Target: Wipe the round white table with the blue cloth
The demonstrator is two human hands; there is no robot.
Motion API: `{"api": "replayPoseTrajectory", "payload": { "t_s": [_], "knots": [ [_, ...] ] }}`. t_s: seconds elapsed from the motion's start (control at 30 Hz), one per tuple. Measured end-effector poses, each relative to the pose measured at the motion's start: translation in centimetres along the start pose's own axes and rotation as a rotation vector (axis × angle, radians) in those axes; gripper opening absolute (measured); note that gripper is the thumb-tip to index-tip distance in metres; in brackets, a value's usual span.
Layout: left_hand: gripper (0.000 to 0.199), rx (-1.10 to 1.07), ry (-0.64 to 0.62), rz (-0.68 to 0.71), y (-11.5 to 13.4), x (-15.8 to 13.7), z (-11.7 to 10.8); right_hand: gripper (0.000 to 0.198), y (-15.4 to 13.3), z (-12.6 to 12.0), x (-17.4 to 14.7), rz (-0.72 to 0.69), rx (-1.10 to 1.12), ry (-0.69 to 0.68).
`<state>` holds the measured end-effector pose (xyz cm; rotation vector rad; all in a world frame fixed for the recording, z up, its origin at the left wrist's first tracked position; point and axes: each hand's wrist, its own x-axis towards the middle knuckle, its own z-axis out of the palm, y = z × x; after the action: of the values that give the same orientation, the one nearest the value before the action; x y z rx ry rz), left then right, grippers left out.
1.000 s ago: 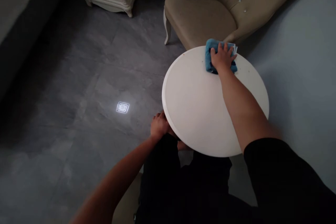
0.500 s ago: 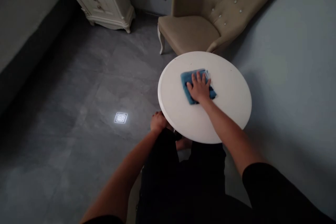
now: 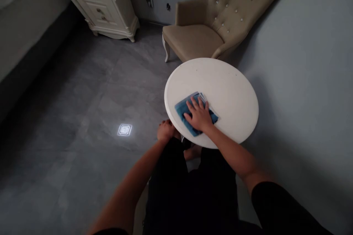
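A round white desk [image 3: 231, 99] with a smooth, pale top carries a blue cloth [image 3: 182, 108], spread flat toward its near left edge, with a few small specks [image 3: 236, 75] dotting the far part. The gray floor [image 3: 82, 114] bears a bright square of light [image 3: 124, 130] left of the desk, while a white cabinet [image 3: 100, 9] and a tan chair [image 3: 193, 40] stand farther back.

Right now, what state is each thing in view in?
White table: upright, small specks on top.
Blue cloth: folded, flat on the table.
Right hand: open, laid over the cloth.
Left hand: near the table's rim, grip unclear.
Cabinet: visible fronts shut.
Armchair: upright.
Square light patch: bright.
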<state>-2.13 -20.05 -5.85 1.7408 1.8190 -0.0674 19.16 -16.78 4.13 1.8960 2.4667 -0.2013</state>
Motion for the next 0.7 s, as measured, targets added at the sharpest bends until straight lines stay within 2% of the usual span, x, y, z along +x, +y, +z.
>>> {"api": "replayPoseTrajectory", "payload": {
  "t_s": [0.17,0.27,0.4,0.5,0.57,0.63,0.7],
  "knots": [
    [0.045,-0.043,-0.026,-0.009,-0.6,1.1,-0.2,0.078,5.9,-2.1,15.1,0.246,0.012,0.059],
    [0.046,-0.081,-0.04,-0.018,-1.2,1.8,-0.2,0.079,9.0,-2.9,23.6,0.335,0.037,0.069],
    [0.043,-0.084,-0.052,-0.023,-1.7,2.3,-0.2,0.081,11.9,-3.5,31.9,0.382,0.066,0.064],
    [0.042,-0.084,-0.046,0.0,-1.7,2.5,-0.3,0.081,12.5,-3.7,34.8,0.398,0.054,0.041],
    [0.041,-0.077,-0.049,0.014,-1.6,2.5,-0.3,0.081,11.6,-3.7,35.0,0.407,0.022,0.027],
    [0.039,-0.061,-0.056,0.018,-1.3,2.5,-0.4,0.082,9.6,-3.7,33.7,0.389,-0.009,0.014],
    [0.038,-0.044,-0.057,0.008,-1.0,2.4,-0.4,0.082,6.5,-3.5,30.9,0.324,-0.02,0.003]
  ]
}}
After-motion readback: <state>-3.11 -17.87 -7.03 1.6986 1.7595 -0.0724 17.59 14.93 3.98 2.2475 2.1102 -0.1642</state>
